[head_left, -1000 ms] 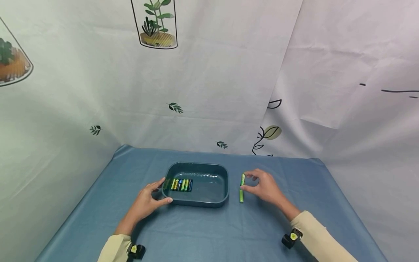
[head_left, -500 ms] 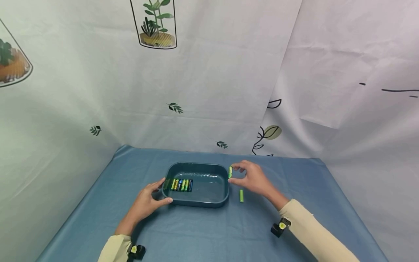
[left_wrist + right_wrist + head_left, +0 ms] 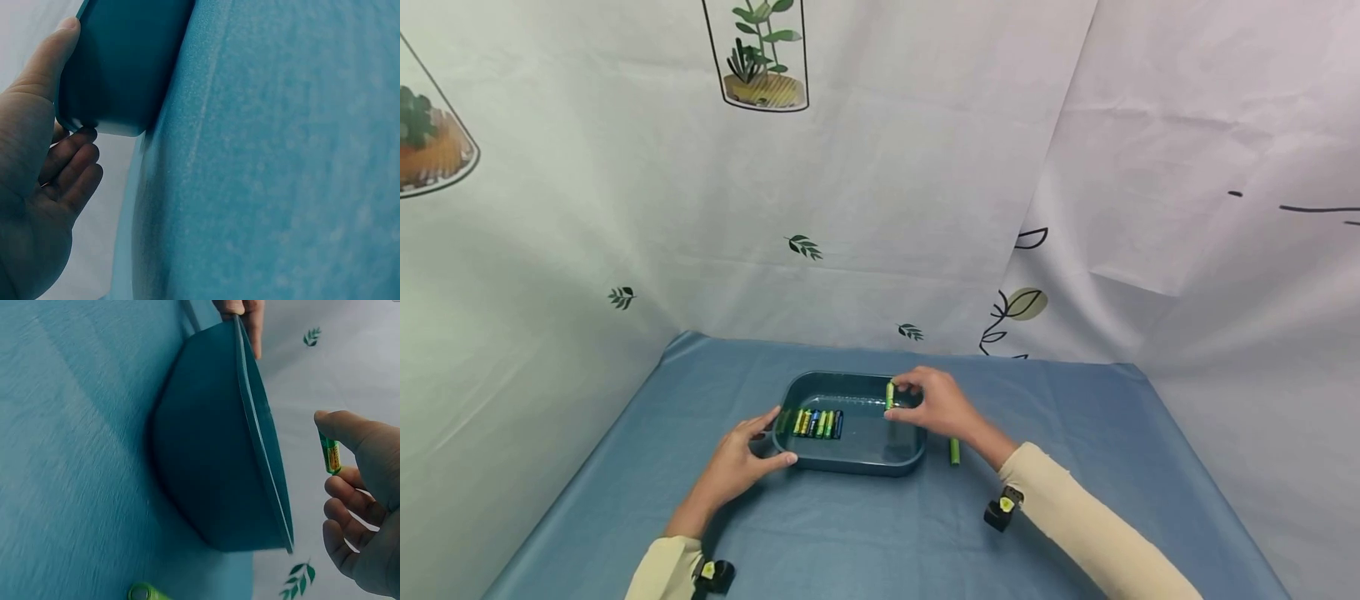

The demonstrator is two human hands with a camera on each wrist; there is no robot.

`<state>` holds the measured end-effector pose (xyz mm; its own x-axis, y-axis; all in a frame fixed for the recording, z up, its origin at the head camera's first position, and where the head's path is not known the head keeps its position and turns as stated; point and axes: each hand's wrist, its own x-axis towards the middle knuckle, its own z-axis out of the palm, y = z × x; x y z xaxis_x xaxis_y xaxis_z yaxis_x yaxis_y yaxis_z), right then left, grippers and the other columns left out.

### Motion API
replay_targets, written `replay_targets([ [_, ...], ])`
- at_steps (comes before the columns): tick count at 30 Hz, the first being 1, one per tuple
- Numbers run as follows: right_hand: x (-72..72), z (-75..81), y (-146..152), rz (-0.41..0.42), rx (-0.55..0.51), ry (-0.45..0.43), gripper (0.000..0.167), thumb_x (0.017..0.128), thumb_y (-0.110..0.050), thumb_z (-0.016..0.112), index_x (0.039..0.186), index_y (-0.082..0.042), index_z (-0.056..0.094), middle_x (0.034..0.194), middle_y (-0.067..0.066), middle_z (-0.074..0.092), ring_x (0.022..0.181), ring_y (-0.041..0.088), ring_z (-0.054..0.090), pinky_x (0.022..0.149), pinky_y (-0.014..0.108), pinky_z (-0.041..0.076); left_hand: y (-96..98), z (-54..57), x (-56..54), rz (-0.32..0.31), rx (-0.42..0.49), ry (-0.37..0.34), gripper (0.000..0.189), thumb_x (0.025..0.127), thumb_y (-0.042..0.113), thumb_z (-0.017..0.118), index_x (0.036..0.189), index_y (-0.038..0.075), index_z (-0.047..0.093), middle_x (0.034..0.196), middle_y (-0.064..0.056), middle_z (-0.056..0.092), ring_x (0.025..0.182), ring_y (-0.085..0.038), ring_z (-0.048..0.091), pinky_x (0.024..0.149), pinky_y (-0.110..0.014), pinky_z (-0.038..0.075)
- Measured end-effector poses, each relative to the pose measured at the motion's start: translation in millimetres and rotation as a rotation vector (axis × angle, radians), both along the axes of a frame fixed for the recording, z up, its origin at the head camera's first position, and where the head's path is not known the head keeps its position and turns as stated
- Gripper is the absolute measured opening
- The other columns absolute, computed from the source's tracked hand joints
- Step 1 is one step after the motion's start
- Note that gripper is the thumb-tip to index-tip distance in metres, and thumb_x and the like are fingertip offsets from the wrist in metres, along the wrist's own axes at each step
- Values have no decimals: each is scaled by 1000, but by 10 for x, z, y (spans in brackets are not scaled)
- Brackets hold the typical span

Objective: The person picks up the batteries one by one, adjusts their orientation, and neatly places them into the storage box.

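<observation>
A dark teal tray (image 3: 865, 463) lies on the cloth, with several batteries (image 3: 817, 423) in a row at its left side. My left hand (image 3: 730, 467) grips the tray's left end; in the left wrist view the thumb lies along the rim and the fingers sit at the corner. Over the tray's right part, my right hand (image 3: 942, 406) pinches a green battery (image 3: 891, 396) by its two ends. The right wrist view shows that green battery (image 3: 331, 455) between thumb and fingertip, outside the rim line and not touching the tray.
Another green battery (image 3: 955, 452) lies on the blue tablecloth (image 3: 865, 533), just right of the tray and partly below my right wrist. Printed white curtains (image 3: 880, 208) enclose the table at the back and sides.
From the cloth right of the tray, the right hand has lifted a green battery and carried it left over the tray. The left hand and the tray have stayed in place.
</observation>
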<state>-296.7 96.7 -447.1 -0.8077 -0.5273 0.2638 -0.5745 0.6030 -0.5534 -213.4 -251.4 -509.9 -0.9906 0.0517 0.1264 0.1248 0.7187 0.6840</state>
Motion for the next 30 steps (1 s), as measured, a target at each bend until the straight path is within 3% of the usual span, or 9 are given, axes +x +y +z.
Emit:
replay_targets([
  [14,-75,-145,-331,18,-15,-61,51,86,-40,84,127,-12,72,107,0,66,90,12,59,76,33,52,-4,-33,-7,0,-3,20,94,80,44,87,156,7,44,150,-27,49,123,-45,58,93,-59,53],
  [21,-98,-222,-439,22,-20,-114,50,87,-38,83,128,-12,72,108,1,67,89,13,58,75,31,51,-5,-33,-3,2,-5,-13,96,80,49,86,156,8,44,151,-27,48,123,-44,58,94,-59,52],
  [30,-156,-274,-533,-13,-38,-170,50,85,-35,86,127,-12,72,111,3,69,88,13,62,74,31,53,-7,-57,-8,-1,-3,50,93,80,42,88,155,6,46,149,-27,50,121,-44,60,92,-60,53],
])
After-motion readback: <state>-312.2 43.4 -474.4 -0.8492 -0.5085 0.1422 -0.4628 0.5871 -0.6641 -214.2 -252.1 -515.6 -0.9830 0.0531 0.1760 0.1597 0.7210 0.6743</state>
